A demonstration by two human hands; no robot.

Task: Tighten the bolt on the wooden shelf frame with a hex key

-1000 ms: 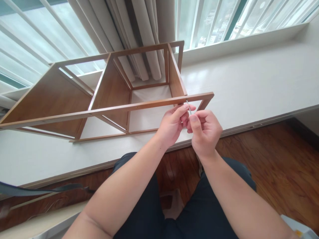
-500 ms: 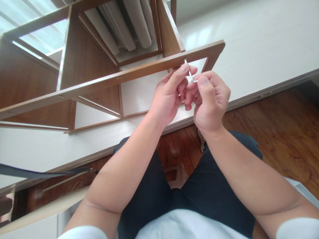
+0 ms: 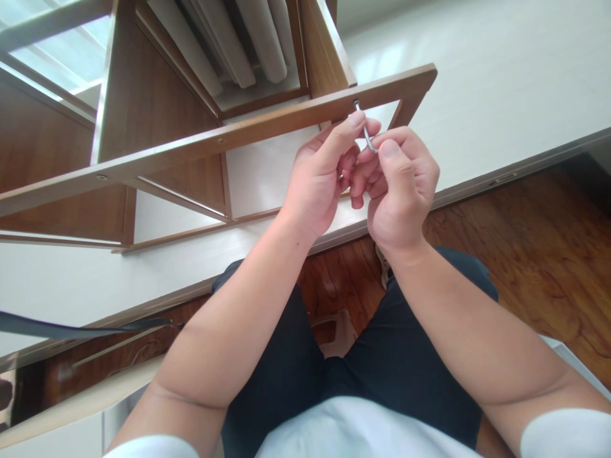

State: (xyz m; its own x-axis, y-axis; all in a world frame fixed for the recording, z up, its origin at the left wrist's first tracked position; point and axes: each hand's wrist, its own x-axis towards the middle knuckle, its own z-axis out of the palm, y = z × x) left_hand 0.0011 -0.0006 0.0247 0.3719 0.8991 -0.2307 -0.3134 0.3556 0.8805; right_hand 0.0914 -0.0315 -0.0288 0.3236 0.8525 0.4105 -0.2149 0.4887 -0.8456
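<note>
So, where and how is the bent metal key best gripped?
The bent metal key is probably best pinched at its bent near end, coming from the right: its far tip meets the wooden rail, the left hand holds the shaft, and the bend points toward the right hand.

Left fingers [image 3: 354, 122], right fingers [image 3: 392, 151] pinch hex key [image 3: 367, 135] at wooden frame [image 3: 286, 119].

The wooden shelf [image 3: 267, 126] is being cropped by the left edge; the bent metal key [image 3: 367, 136] is being partly hidden by the right hand [image 3: 403, 187].
</note>
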